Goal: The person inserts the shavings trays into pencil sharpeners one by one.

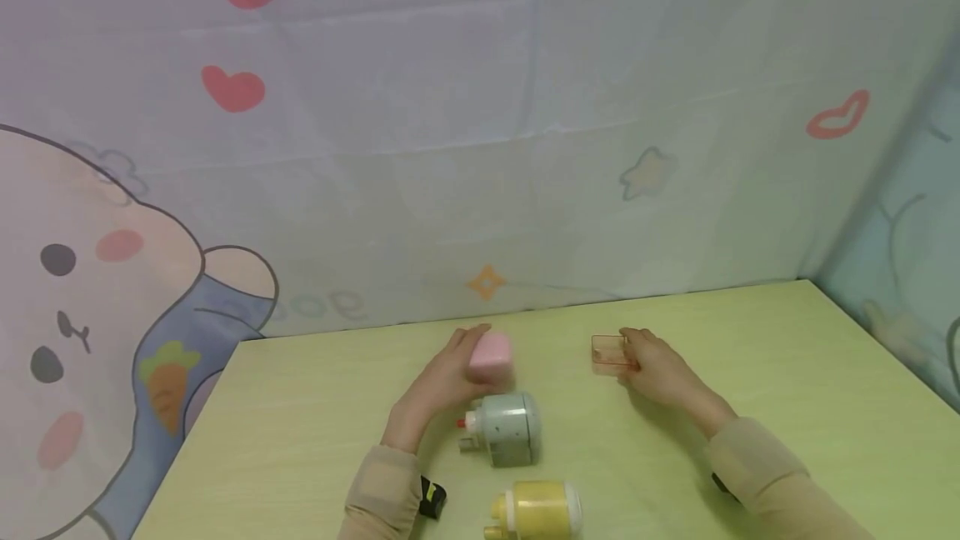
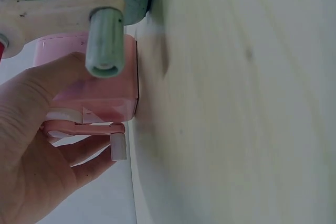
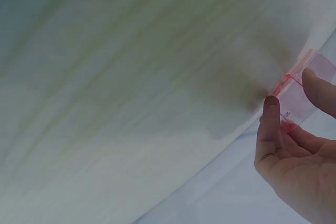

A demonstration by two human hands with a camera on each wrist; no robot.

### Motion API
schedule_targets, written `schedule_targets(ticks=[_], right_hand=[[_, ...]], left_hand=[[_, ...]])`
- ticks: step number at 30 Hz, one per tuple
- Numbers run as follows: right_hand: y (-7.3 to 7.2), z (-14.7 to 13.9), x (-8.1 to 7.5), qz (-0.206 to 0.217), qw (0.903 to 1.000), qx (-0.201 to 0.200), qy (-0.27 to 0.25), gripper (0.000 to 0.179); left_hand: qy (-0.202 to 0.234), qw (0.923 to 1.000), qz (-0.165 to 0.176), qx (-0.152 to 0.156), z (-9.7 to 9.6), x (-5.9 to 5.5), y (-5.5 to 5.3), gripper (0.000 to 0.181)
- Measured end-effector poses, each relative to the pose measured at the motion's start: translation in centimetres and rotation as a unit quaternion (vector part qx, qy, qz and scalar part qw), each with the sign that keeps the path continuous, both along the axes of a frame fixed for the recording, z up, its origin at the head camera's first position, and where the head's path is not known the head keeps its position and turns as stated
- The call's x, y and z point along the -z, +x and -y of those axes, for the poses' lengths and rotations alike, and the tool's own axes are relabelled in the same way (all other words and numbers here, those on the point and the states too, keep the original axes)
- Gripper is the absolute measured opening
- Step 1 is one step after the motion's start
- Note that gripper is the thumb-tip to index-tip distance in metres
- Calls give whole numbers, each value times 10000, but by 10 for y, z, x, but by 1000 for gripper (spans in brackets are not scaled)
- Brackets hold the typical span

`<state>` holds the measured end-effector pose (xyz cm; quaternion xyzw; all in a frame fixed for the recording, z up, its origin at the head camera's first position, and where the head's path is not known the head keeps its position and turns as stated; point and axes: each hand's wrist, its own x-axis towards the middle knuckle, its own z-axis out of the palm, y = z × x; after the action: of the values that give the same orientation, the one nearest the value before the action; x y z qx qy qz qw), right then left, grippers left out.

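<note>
A pink hand-crank pencil sharpener (image 1: 491, 357) stands toward the back of the table, and my left hand (image 1: 450, 373) grips it from the left. In the left wrist view the thumb lies over the pink body (image 2: 107, 95), with other fingers behind its crank (image 2: 89, 128). To the right, my right hand (image 1: 660, 367) pinches a clear pinkish shavings drawer (image 1: 609, 357) by its right side. The right wrist view shows the see-through drawer (image 3: 296, 100) between thumb and fingers, close to the tabletop.
A grey-green crank sharpener (image 1: 512, 430) stands just in front of the pink one. Nearer the front edge is a yellow crank sharpener (image 1: 540, 511). Behind the table (image 1: 300, 423) hangs a printed cloth (image 1: 420, 215).
</note>
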<state>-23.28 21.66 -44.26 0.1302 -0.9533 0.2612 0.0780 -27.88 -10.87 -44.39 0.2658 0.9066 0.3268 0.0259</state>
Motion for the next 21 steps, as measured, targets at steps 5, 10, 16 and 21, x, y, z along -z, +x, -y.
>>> schedule_targets(ticks=[5,10,16,21], right_hand=[[0,2,-2,160,9998,123,9,54],[-1,3,-4,206,9996,193,24,52],[-3,7,-5,242,9995,206,85,54],[-6,18,-4,289,9994,161,56,54]], left_hand=[[117,9999,84,82,0,0,0,86],[91,9998,6,158,-1,1,-1,85],[156,9996,-8,228,-3,1,0,83],[128,9998,25,145,-3,2,0,83]])
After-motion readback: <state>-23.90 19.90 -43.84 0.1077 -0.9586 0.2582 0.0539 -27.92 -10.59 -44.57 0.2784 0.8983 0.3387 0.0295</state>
